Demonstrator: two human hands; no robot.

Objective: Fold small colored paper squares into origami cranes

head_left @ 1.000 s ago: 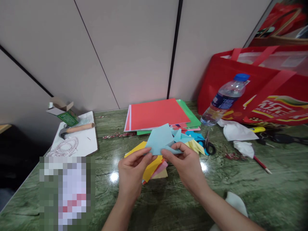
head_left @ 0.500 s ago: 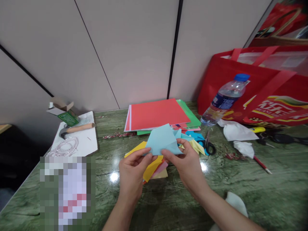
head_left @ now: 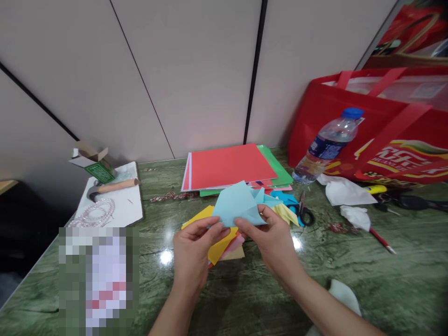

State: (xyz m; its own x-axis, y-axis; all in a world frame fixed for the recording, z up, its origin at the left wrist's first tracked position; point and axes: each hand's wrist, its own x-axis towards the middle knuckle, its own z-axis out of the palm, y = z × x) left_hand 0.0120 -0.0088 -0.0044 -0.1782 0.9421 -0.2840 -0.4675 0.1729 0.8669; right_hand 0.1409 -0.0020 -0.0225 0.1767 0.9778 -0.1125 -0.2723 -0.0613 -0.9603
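Note:
A light blue sheet of paper (head_left: 235, 203), folded along its lower edge, is held up over the table between both hands. My left hand (head_left: 196, 245) pinches its lower left corner between thumb and fingers. At the lower right edge, my right hand (head_left: 275, 238) grips the same sheet, thumb in front. Beneath and behind it lie yellow papers (head_left: 217, 247) with pink and tan pieces, partly covered by the hands. More folded paper in light blue (head_left: 268, 198) and pale yellow (head_left: 287, 214) lies to the right, beside black-handled scissors (head_left: 306, 215).
A red sheet (head_left: 231, 165) tops a paper stack by the wall. A water bottle (head_left: 327, 144) and red bag (head_left: 381, 126) stand right, near crumpled tissues (head_left: 350, 191) and a red pen (head_left: 381, 240). Left are a hammer (head_left: 115, 186), beads (head_left: 98, 212) and a green box (head_left: 100, 170).
Almost nothing differs. Both hands keep their grip on the light blue paper, and the view has shifted very slightly.

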